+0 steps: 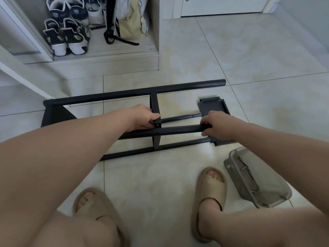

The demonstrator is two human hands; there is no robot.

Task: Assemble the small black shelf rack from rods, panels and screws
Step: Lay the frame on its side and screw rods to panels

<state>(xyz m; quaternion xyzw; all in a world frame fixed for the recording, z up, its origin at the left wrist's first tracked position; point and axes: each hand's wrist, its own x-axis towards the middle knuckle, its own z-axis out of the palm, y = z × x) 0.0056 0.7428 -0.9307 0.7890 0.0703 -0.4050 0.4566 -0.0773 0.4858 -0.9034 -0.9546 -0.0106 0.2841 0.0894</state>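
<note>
Rack (135, 93): on its side on floor. Left grip (142, 118) grasping middle panel (154, 104); right grip (220, 125) grasping rod (178, 130). Screw box (258, 184) beside rack's right end.

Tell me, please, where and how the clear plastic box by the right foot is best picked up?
Probably by its two long walls, gripped across the narrow width, coming straight down from above. The clear plastic box sits flat with its open side up and loose screws inside, so a level lift from the top should keep them in.
</note>
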